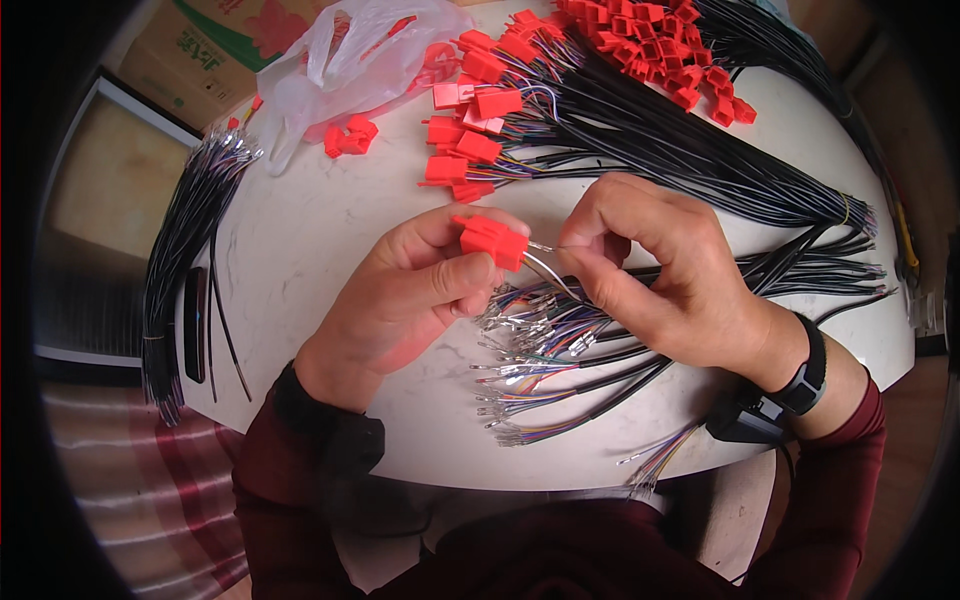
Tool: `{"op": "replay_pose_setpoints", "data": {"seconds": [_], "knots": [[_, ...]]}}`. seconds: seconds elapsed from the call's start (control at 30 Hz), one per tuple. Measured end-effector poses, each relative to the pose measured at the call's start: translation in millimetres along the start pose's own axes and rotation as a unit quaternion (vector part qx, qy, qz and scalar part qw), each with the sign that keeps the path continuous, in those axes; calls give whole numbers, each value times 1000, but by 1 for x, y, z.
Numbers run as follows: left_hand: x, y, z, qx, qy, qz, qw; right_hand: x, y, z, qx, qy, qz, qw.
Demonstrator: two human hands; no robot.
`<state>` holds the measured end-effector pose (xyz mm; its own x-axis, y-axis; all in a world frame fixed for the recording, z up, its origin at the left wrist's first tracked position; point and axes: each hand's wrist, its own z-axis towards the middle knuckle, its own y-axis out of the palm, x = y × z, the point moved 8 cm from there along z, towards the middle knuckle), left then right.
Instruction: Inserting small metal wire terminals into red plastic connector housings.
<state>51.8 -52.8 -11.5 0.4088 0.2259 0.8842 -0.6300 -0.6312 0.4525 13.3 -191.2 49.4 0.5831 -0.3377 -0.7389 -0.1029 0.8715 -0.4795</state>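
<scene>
Between the thumb and fingers of my left hand (pixel 400 290) is a red plastic connector housing (pixel 492 243), held over the table. A white wire (pixel 550 274) runs out of its right side. Just right of it, my right hand (pixel 665 270) pinches a thin wire with a metal terminal (pixel 541 246), its tip close to or at the housing's opening; I cannot tell how far in it sits. Below my hands lies a bundle of black cables with bare crimped terminals (pixel 530 345). Behind them, a thick bundle of black cables (pixel 660 130) carries red housings (pixel 478 147) on its left ends.
Loose red housings (pixel 650 45) are piled at the back. A white plastic bag (pixel 350 60) with red parts sits at the back left, near a cardboard box (pixel 190 60). Another cable bundle (pixel 190 270) and a dark, flat, narrow object (pixel 194 325) lie at the table's left edge.
</scene>
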Motion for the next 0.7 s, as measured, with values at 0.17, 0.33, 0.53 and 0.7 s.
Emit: {"op": "replay_pose_setpoints", "data": {"seconds": [0.17, 0.33, 0.53, 0.7], "knots": [[2, 4, 0, 3, -11, 15, 1000, -3, 1, -1, 13, -13, -22, 1000], [-1, 2, -1, 22, -25, 28, 999, -8, 3, -2, 16, -25, -48, 998], [-1, 2, 0, 21, -15, 29, 999, -19, 5, -1, 11, -63, -130, 989], [-1, 2, 0, 10, -18, 32, 999, -13, 6, -1, 1, -54, -109, 993]]}}
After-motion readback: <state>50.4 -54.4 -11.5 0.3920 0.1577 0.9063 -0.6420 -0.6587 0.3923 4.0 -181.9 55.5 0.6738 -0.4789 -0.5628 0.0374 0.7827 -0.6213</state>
